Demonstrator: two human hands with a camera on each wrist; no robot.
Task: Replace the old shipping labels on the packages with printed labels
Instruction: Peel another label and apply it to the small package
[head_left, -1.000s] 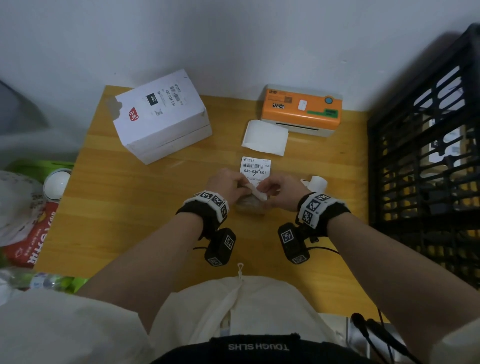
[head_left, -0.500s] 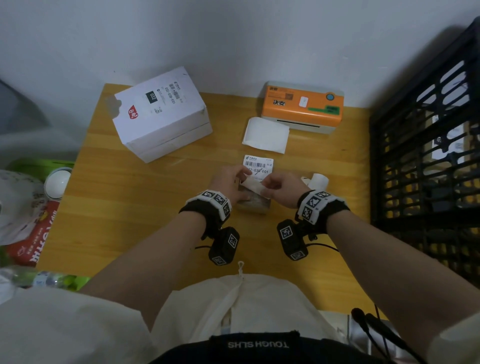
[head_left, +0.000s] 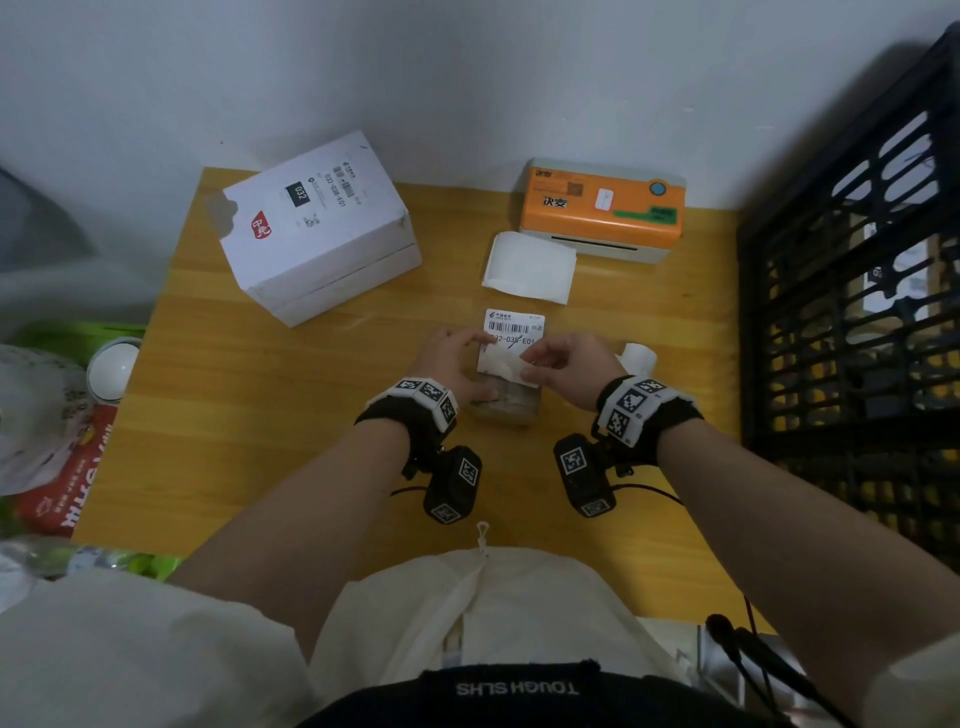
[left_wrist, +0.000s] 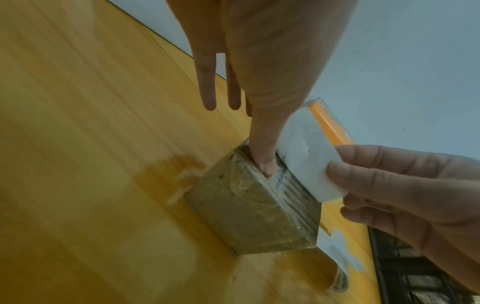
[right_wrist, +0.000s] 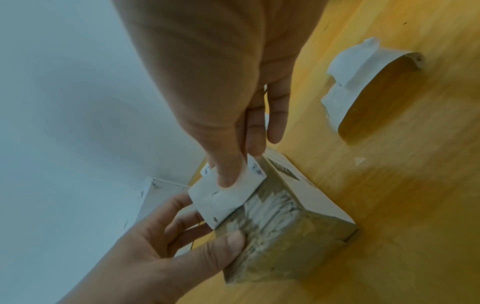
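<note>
A small brown tape-wrapped package (head_left: 506, 408) sits mid-table. My left hand (head_left: 467, 358) holds it, with the thumb (left_wrist: 265, 164) pressed on its top and the fingers along its left side. My right hand (head_left: 527, 364) pinches the old white label (head_left: 501, 364), which is half lifted off the top. Torn white paper residue (right_wrist: 270, 207) shows beneath the flap (right_wrist: 228, 197). A printed barcode label (head_left: 514, 330) shows just beyond the flap. I cannot tell whether it lies on the table or on the package.
A large white box (head_left: 317, 228) stands back left, and an orange label printer (head_left: 602, 208) back right with a blank sheet (head_left: 530, 267) before it. A curled paper scrap (head_left: 636, 356) lies right of the package. A black crate (head_left: 852, 312) walls the right side; a bag (head_left: 62, 467) and a cup (head_left: 111, 366) lie left of the table.
My right hand has pulled the old label further off the package top, so the lifted flap is larger. The left hand keeps its hold.
</note>
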